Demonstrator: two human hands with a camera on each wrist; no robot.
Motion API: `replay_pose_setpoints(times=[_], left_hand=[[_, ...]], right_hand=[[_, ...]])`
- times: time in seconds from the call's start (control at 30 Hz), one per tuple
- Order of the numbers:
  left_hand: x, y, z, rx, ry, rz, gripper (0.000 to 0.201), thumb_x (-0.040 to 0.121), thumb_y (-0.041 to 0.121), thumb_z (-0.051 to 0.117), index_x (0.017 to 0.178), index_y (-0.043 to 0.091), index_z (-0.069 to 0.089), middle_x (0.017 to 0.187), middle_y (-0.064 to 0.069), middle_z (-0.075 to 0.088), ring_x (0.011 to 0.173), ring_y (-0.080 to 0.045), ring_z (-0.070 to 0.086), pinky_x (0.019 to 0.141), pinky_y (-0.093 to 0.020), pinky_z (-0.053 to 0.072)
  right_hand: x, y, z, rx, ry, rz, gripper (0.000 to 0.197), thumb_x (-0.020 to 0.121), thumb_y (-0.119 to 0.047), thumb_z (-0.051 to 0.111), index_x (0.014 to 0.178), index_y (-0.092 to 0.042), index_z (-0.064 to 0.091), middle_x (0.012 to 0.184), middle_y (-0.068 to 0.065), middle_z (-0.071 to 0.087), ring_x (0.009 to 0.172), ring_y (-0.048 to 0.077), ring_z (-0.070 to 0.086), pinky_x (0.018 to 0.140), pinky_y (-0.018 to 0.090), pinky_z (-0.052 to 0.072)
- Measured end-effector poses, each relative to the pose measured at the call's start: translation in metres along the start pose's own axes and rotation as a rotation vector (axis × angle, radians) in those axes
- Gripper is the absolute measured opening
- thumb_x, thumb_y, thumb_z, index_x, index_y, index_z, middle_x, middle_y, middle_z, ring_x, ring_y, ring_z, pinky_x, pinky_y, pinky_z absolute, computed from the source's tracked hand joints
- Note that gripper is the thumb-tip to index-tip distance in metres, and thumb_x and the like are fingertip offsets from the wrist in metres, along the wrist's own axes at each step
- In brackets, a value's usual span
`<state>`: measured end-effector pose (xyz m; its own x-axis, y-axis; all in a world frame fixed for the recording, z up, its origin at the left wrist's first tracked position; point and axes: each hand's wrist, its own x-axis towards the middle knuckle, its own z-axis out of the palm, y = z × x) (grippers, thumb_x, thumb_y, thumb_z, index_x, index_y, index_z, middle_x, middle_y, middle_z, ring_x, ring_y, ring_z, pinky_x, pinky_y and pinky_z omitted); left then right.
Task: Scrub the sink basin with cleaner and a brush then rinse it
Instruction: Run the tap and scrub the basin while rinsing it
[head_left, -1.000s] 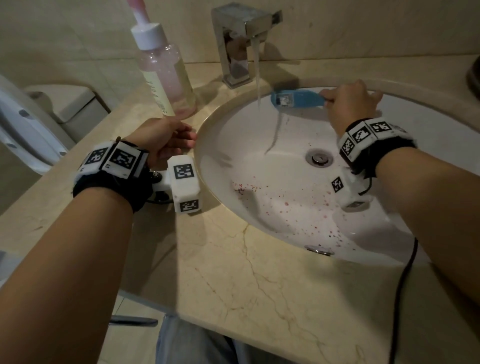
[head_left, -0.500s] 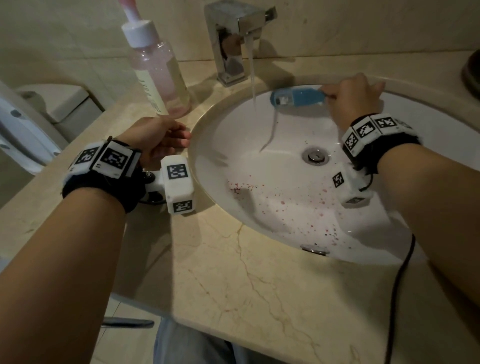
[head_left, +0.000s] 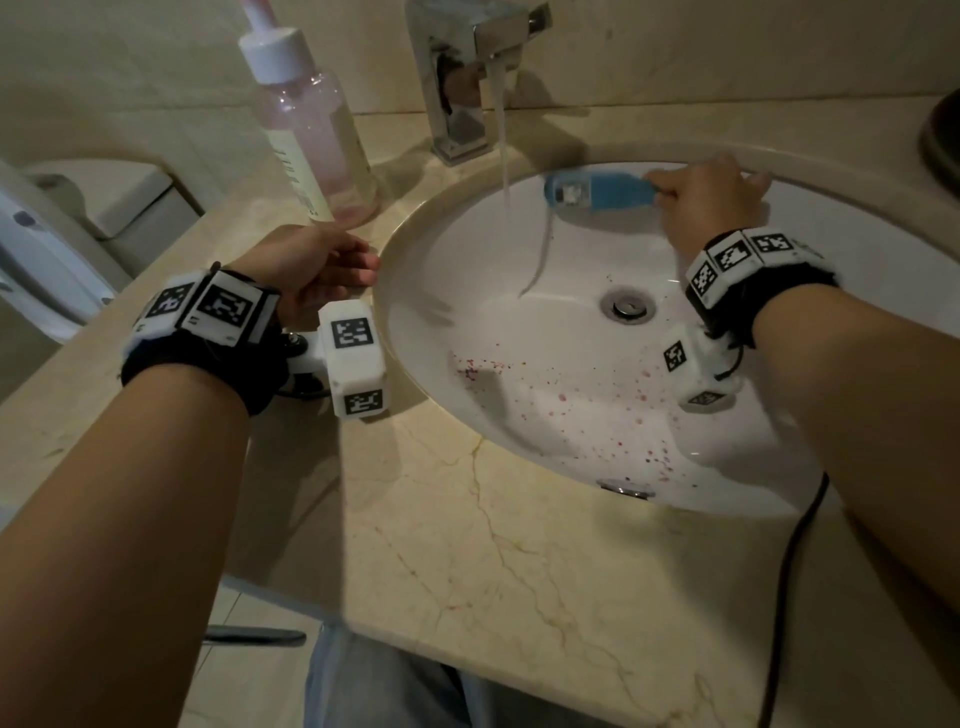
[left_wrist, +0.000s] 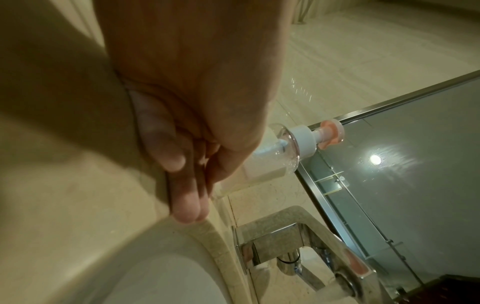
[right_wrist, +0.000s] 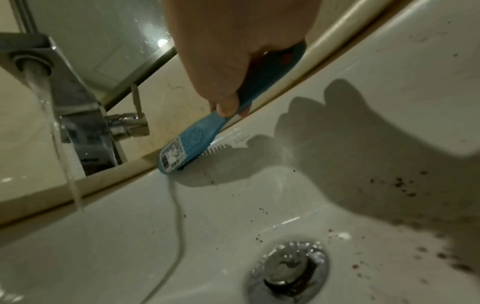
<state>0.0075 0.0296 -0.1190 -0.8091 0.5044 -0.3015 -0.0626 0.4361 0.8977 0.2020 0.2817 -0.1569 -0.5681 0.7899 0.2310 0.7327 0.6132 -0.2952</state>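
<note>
Right-wrist view shows the right hand (right_wrist: 233, 61) with fingers and thumb wrapped round the handle of the blue plastic scrubbing brush with short comb-like bristles (right_wrist: 192, 144), its labelled head pressed against the rear wall of the white ceramic sink basin (right_wrist: 259, 205), just below the rim and beside the stream from the square chrome tap (right_wrist: 64, 92). Over the last second the brush has barely shifted along that back wall and the water keeps running, so scrubbing seems under way at the rear, while the reddish specks on the near slope look untouched. Only this view shows the bristles meeting the ceramic and a thin trickle running toward the chrome drain (right_wrist: 288, 269). Head view alone shows the spread of specks and the clear pump bottle of pink cleaner (head_left: 311, 124) on the beige marble counter (head_left: 519, 571). Left-wrist view shows the left hand (left_wrist: 187, 102) empty, fingers loosely curled, tips resting at the basin's rim.
</note>
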Motion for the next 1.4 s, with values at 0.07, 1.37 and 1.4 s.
replay_pose_setpoints(times=[0.07, 1.37, 1.4], left_hand=[[0.000, 0.000, 0.000, -0.011, -0.005, 0.001, 0.025, 0.099, 0.016, 0.039, 0.079, 0.013, 0.054, 0.043, 0.010, 0.062, 0.035, 0.001, 0.057, 0.030, -0.009, 0.036], [-0.001, 0.000, 0.000, -0.052, -0.026, -0.005, 0.026, 0.100, 0.015, 0.038, 0.078, 0.013, 0.052, 0.042, 0.010, 0.061, 0.034, 0.002, 0.056, 0.030, -0.009, 0.036], [-0.001, 0.000, 0.000, -0.048, -0.024, -0.003, 0.026, 0.099, 0.015, 0.038, 0.078, 0.013, 0.053, 0.042, 0.010, 0.061, 0.034, 0.002, 0.056, 0.030, -0.009, 0.036]], right_hand=[[-0.001, 0.002, 0.000, 0.040, 0.016, 0.043, 0.036, 0.101, -0.014, 0.036, 0.128, -0.021, 0.058, 0.124, 0.021, 0.054, 0.121, 0.038, 0.038, 0.106, 0.054, 0.028], [0.021, 0.032, 0.020, -0.340, -0.088, 0.026, 0.035, 0.093, -0.012, 0.045, 0.118, -0.028, 0.064, 0.112, 0.013, 0.061, 0.114, 0.032, 0.045, 0.106, 0.049, 0.024], [0.021, 0.037, 0.024, -0.412, -0.146, 0.022, 0.031, 0.091, -0.018, 0.047, 0.115, -0.027, 0.065, 0.111, 0.011, 0.062, 0.112, 0.031, 0.046, 0.106, 0.047, 0.023]])
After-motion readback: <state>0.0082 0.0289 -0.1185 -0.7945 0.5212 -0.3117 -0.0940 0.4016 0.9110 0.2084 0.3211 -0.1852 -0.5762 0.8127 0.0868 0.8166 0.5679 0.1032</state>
